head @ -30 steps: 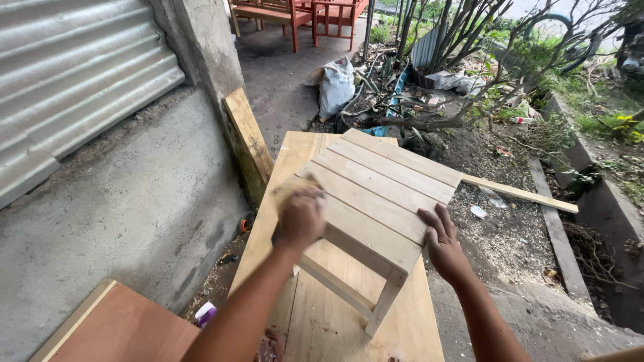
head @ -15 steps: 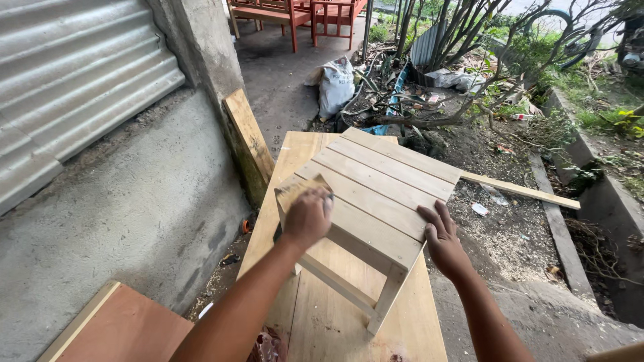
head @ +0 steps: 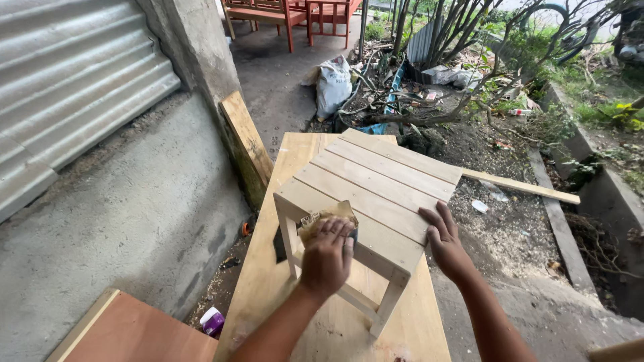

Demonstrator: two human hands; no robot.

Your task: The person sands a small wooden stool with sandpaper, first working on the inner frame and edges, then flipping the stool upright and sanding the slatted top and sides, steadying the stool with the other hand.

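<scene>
A small stool of pale wooden slats [head: 382,177] stands on a long light wooden board [head: 268,281]. My left hand [head: 327,255] presses a worn piece of sandpaper [head: 320,219] against the stool's near side rail, just below the seat edge. On the seat's near right corner my right hand [head: 443,238] lies flat with fingers spread and holds nothing.
A concrete wall with corrugated metal sheet [head: 60,94] runs along the left. A plank [head: 247,144] leans against it. A reddish board [head: 127,332] lies at lower left. A thin lath [head: 520,186] sticks out right of the stool. Sacks, branches and red chairs [head: 288,13] lie beyond.
My left hand with the sandpaper has slid down from the seat top onto the near side rail. The right hand stays on the seat corner.
</scene>
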